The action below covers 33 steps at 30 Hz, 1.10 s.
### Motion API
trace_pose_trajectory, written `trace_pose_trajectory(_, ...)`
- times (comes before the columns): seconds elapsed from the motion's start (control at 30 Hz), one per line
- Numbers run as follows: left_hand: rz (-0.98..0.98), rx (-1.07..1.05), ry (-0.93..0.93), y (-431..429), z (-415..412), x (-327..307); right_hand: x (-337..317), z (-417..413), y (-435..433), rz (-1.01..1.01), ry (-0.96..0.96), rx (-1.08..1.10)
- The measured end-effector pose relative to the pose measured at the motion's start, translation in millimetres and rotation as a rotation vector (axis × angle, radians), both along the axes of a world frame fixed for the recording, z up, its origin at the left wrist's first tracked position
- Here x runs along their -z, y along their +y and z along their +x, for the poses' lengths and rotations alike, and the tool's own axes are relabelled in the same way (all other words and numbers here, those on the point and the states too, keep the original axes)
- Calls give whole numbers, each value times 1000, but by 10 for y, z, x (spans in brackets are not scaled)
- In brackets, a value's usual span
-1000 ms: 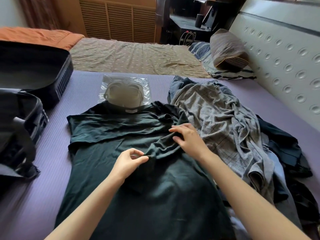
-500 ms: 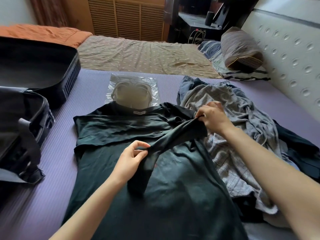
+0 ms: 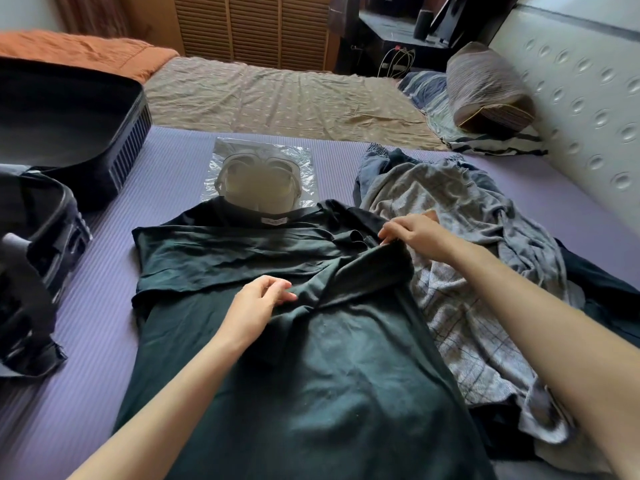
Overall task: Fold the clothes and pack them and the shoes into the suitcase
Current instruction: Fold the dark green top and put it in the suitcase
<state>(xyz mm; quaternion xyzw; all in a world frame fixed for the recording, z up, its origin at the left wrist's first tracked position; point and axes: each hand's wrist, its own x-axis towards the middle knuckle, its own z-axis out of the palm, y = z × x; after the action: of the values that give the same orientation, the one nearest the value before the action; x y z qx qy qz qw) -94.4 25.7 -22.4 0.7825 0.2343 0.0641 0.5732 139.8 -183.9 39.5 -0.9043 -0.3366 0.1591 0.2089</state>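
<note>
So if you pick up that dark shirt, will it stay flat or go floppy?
Probably floppy: the dark shirt bunches and creases where the left hand and right hand pinch its sleeve. It likely feels light, since fingertips alone lift that sleeve. It probably won't slip on the ribbed purple mat.

Dim soft daylight, muted shadows, wide-angle bending at edges, slight blur at right edge

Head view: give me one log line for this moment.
step: folding shirt | left hand: pinches shirt fold | right hand: holds sleeve end | shoes: bagged, beyond collar | suitcase: open, left
</note>
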Motion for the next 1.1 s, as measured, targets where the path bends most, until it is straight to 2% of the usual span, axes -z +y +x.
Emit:
trace_pose_trajectory(0.13, 177, -46, 74, -115, 65, 15, 36, 70, 8, -189, -231, -120)
trace_pose_trajectory(0.27, 309, -2, 128, -99, 110, 53, 83, 127, -89, -289, -278, -207)
trace_pose_trajectory(0.37, 313, 3, 113, -71, 96, 77, 116, 160, -171, -300, -299, -225)
trace_pose_trajectory(0.57, 251, -77, -54, 6, 79, 19, 91, 177, -181, -101, -265, -107)
trace_pose_trajectory(0.73, 140, -132, -87, 180, 126, -34, -52, 166, -117, 268, -4, 47)
trace_pose_trajectory(0.8, 111, -143, -108, 272, 166, -62, -88, 177, -54, 292, 39, 73)
trace_pose_trajectory(0.9, 130, -175, -104, 406, 270, -96, -71, 244, 83, 200, -56, 79)
trace_pose_trajectory(1.0, 261, -154, -50, 545, 411, -143, -26, 399, 198, -90, -228, 43)
trace_pose_trajectory(1.1, 342, -66, 21, 728, 547, -198, 2, 520, 225, -313, -287, 17)
